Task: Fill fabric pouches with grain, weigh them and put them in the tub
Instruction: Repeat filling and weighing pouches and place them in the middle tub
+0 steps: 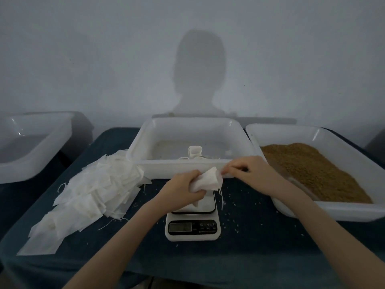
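While the left hand [183, 185] grips a pouch [208, 181] above the scale [192, 224], the right hand [248, 171] pinches its mouth — opening step; next, likely scooping grain [316, 170] from the right tray.

Dim, bluish light; a person's shadow [199, 74] falls on the wall [83, 49].

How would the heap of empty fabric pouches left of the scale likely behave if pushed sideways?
The empty fabric pouches look thin, flat and loosely overlapped, so they would probably slide and fan apart rather than move together. They seem very light and floppy. Their loose drawstrings might snag on each other.
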`<state>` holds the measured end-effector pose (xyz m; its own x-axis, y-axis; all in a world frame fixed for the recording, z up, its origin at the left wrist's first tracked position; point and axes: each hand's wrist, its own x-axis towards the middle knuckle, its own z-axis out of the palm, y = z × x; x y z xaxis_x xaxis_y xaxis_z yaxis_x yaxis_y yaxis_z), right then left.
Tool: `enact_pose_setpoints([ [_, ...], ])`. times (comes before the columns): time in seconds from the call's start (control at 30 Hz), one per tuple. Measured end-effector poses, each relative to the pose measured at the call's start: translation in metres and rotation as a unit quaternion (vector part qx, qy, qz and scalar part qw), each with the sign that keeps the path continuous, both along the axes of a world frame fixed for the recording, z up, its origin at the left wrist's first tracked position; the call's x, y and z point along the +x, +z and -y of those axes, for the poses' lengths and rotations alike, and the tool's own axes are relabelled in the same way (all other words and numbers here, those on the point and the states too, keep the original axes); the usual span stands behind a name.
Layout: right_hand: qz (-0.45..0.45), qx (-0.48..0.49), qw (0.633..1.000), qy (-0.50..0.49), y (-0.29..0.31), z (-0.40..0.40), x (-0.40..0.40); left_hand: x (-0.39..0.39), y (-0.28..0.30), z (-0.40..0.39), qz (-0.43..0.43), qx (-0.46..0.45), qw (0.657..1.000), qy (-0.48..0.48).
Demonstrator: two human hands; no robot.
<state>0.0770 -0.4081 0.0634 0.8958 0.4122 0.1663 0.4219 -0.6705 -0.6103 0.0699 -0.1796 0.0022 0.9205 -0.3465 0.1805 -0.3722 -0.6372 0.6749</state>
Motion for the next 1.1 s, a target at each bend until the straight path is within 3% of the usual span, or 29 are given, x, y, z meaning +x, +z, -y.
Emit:
enact_pose_setpoints([
  [0.13,0.059,-0.003,0.993,-0.107,0.005,0.051,0.018,0.002,0.001,0.001,-0.005,0.007,1.0,0.004],
  [0.23,0.065,-0.148,0.96,-0.228,0.0,0.102,0.033,0.007,-0.002,0.002,-0.009,0.015,1.0,0.005],
  [0.33,-0.092,-0.323,0.915,-0.224,-0.015,0.134,0.043,0.011,-0.003,0.006,-0.011,0.018,1.0,0.006],
  [0.4,-0.174,-0.378,0.892,-0.177,-0.026,0.138,0.047,0.014,-0.004,0.01,-0.009,0.017,1.0,0.007],
  [0.47,-0.178,-0.39,0.89,-0.158,-0.033,0.139,0.05,0.017,-0.005,0.015,-0.006,0.015,1.0,0.005],
  [0.6,-0.104,-0.421,0.882,-0.182,-0.035,0.148,0.058,0.021,-0.006,0.024,-0.014,0.031,0.999,0.005],
  [0.73,-0.211,-0.393,0.879,-0.169,-0.042,0.158,0.066,0.023,-0.006,0.027,-0.019,0.045,0.999,0.005],
  [0.8,-0.219,-0.36,0.891,-0.169,-0.044,0.163,0.069,0.024,-0.006,0.029,-0.018,0.048,0.999,0.008],
  [0.97,-0.097,-0.356,0.906,-0.208,-0.047,0.188,0.078,0.029,-0.006,0.038,-0.008,0.044,0.999,-0.003],
  [1.1,-0.05,-0.356,0.9,-0.247,-0.037,0.215,0.077,0.033,-0.008,0.046,0.001,0.061,0.998,0.0],
])
